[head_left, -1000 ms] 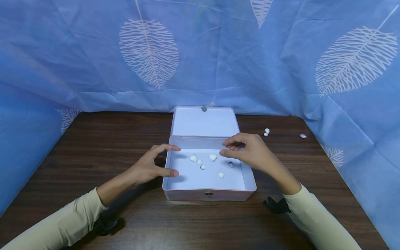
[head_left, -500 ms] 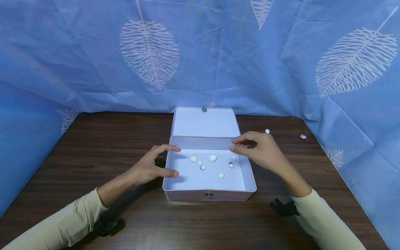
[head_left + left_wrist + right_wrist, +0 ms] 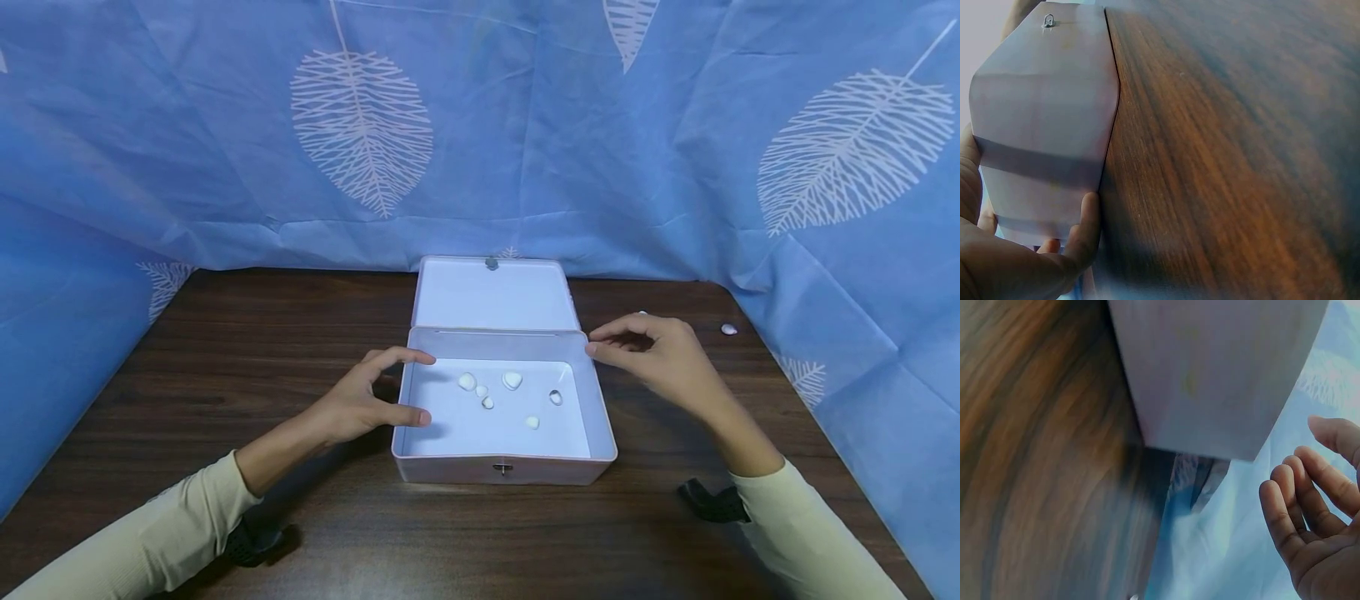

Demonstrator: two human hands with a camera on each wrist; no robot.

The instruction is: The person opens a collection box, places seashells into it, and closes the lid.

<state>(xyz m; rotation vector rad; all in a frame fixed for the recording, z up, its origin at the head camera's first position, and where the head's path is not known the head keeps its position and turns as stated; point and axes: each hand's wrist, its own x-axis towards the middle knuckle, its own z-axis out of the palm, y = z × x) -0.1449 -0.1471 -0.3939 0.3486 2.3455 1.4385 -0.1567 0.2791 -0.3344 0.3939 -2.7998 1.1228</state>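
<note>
An opened pale tin box [image 3: 504, 469] stands on the table, with several small white seashells [image 3: 512, 381] spread over its floor. One shell [image 3: 556, 397] shows a darker middle. My left hand [image 3: 358, 404] is at the box's left side, thumb and index finger reaching over the rim. In the left wrist view a fingertip [image 3: 1090, 209] rests against the outer wall. My right hand [image 3: 663, 358] hovers by the box's back right corner, fingers loosely bent. The right wrist view shows a gap between its thumb [image 3: 1332, 432] and fingers, with nothing held.
The box lid [image 3: 493, 293] lies back behind the box, near the blue leaf-print cloth [image 3: 525, 150]. A single shell [image 3: 729, 329] is at the table's right. Another white shell [image 3: 642, 313] peeks out behind my right hand. Dark wood table [image 3: 480, 542] surrounds the box.
My right hand has moved rightward from over the box to beyond its right rim, covering most of the small white shells at the back right. My left hand stays put.
</note>
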